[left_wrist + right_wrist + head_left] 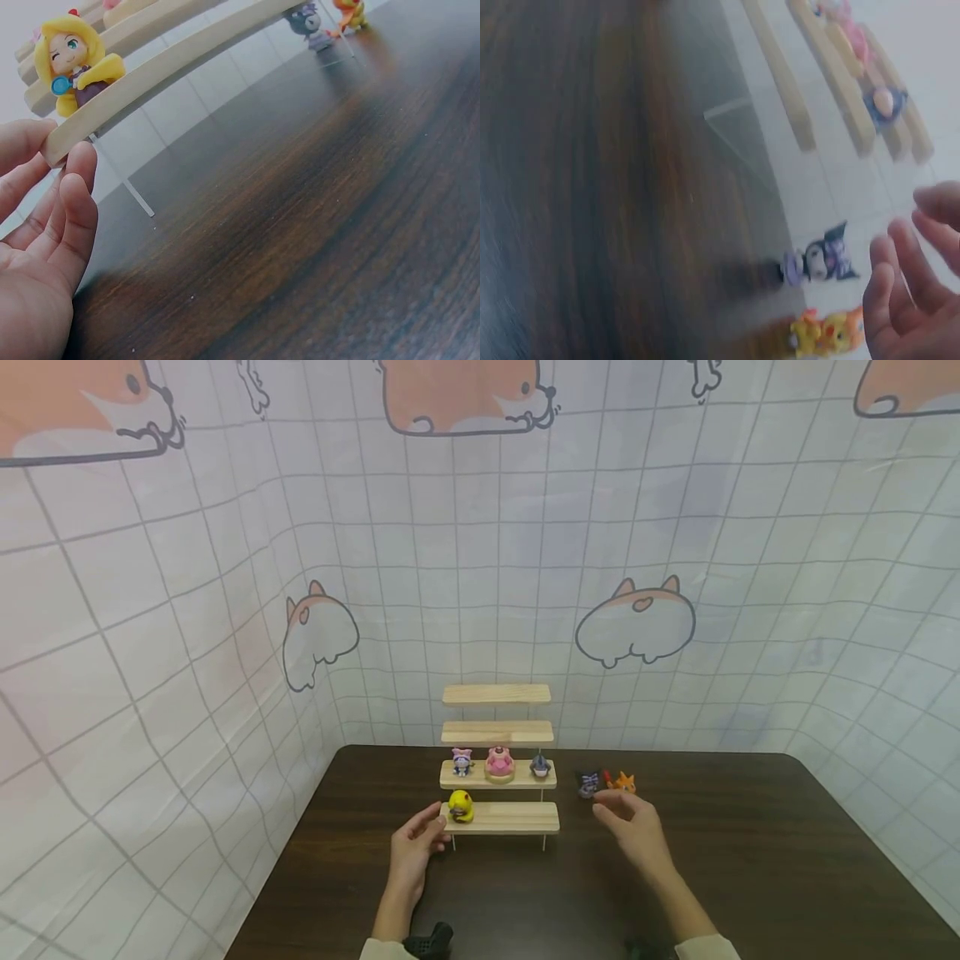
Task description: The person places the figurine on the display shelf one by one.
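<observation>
My left hand (pixel 411 850) pinches the left end of the lowest step of a tiered wooden display stand (pixel 517 818), thumb at the edge and fingers beneath. On that step, beside the thumb, sits a yellow-haired figurine (pixel 69 56) holding a blue magnifying glass. My right hand (pixel 639 833) hovers to the right of the stand, fingers bent and thumb apart, with nothing between them. Nearest to it are a purple-and-black figurine (pixel 821 261) with pointed ears and an orange-and-yellow figurine (pixel 829 331), both standing on the table.
One step up are a white-and-purple figurine (pixel 462 763), a pink figurine (pixel 499 763) on a round base and a grey-blue figurine (pixel 540 766). The dark wooden table (pixel 750 843) meets a grid-patterned cloth (pixel 465 543) behind. Thin legs (pixel 127 180) support the stand.
</observation>
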Demonstrator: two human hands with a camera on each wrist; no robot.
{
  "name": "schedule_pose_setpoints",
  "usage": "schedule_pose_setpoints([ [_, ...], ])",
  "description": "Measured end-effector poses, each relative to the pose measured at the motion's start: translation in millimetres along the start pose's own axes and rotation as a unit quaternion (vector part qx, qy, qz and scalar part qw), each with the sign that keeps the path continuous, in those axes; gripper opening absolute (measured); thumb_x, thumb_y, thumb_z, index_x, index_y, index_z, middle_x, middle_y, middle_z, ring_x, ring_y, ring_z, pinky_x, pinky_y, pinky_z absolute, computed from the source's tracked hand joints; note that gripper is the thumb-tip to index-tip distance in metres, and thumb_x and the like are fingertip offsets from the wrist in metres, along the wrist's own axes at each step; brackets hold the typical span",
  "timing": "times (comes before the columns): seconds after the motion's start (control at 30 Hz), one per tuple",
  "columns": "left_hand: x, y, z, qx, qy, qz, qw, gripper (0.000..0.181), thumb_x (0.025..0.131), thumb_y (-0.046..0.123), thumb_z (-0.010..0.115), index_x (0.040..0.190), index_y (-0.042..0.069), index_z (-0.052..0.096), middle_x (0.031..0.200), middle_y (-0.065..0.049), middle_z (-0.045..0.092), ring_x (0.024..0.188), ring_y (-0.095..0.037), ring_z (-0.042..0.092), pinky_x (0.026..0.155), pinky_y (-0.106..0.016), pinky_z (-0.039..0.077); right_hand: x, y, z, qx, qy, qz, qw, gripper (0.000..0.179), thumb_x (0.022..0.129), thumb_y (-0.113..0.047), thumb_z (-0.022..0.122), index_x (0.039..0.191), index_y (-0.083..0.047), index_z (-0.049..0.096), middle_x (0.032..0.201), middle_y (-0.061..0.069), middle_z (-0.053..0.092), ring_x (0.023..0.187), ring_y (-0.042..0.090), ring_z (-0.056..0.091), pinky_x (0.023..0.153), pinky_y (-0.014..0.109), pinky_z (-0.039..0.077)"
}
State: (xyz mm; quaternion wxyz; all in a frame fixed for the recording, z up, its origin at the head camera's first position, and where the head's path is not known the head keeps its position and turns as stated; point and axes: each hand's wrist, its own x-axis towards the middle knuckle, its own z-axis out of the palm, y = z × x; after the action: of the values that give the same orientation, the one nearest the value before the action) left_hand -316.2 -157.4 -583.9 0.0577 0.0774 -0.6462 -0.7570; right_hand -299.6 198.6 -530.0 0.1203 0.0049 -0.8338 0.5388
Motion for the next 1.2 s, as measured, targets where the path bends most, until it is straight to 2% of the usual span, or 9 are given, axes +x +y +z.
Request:
schedule_pose_setpoints([
  [0.23,-0.7,1.5,0.0,-0.002,-0.001,-0.004,1.0,0.043,0.097,0.019,0.072,0.135,0.002,0.065,0.092,0.001,0.072,0.075,-0.011,0.069,0.067,-0.022,0.057,12.7,18,-20,-0.044,0.053,0.049,0.9964,0.031,0.097,-0.021,0.071,0.125,-0.007,0.068,0.123,0.014,0.071,0.1,0.011,0.062,0.079,0.023,0.05],
  [0.4,-1.7,2.8,0.0,-0.003,0.0,-0.006,1.0,0.043,0.097,0.019,0.072,0.136,0.003,0.064,0.094,0.001,0.072,0.076,-0.011,0.069,0.067,-0.023,0.057,22.7,34,-27,-0.052,0.071,0.074,0.9934,0.038,0.096,-0.018,0.07,0.131,-0.005,0.062,0.129,0.019,0.064,0.107,0.025,0.061,0.078,0.027,0.048],
  [0.57,-3.6,4.5,0.3,0.002,0.001,-0.008,1.0,0.043,0.098,0.02,0.072,0.137,0.004,0.064,0.095,0.001,0.072,0.077,-0.012,0.069,0.067,-0.023,0.057,28.5,45,-31,-0.044,0.047,0.093,0.9936,0.05,0.097,-0.019,0.07,0.141,-0.003,0.052,0.138,0.023,0.058,0.12,0.036,0.058,0.08,0.028,0.05],
  [0.73,-2.9,4.2,0.5,-0.001,0.003,-0.006,1.0,0.043,0.097,0.02,0.072,0.136,0.003,0.065,0.095,0.001,0.072,0.076,-0.011,0.069,0.067,-0.023,0.057,35.6,52,-33,-0.02,0.008,0.084,0.9963,0.06,0.097,-0.017,0.07,0.149,-0.001,0.043,0.144,0.028,0.052,0.123,0.04,0.057,0.078,0.026,0.052],
  [1.03,-2.1,2.3,0.0,0.002,0.0,-0.009,1.0,0.043,0.097,0.02,0.072,0.136,0.003,0.064,0.095,0.001,0.072,0.076,-0.011,0.069,0.067,-0.023,0.057,47.0,62,-33,-0.013,-0.038,0.08,0.996,0.065,0.098,-0.016,0.069,0.155,-0.004,0.039,0.151,0.029,0.045,0.124,0.041,0.059,0.078,0.025,0.053],
  [1.2,-2.5,4.0,0.1,0.002,0.001,-0.007,1.0,0.044,0.098,0.021,0.071,0.137,0.002,0.064,0.096,0.001,0.072,0.076,-0.011,0.069,0.067,-0.024,0.057,52.5,64,-31,-0.021,-0.046,0.078,0.9957,0.063,0.098,-0.017,0.069,0.153,-0.004,0.042,0.15,0.031,0.045,0.116,0.033,0.063,0.074,0.024,0.053],
])
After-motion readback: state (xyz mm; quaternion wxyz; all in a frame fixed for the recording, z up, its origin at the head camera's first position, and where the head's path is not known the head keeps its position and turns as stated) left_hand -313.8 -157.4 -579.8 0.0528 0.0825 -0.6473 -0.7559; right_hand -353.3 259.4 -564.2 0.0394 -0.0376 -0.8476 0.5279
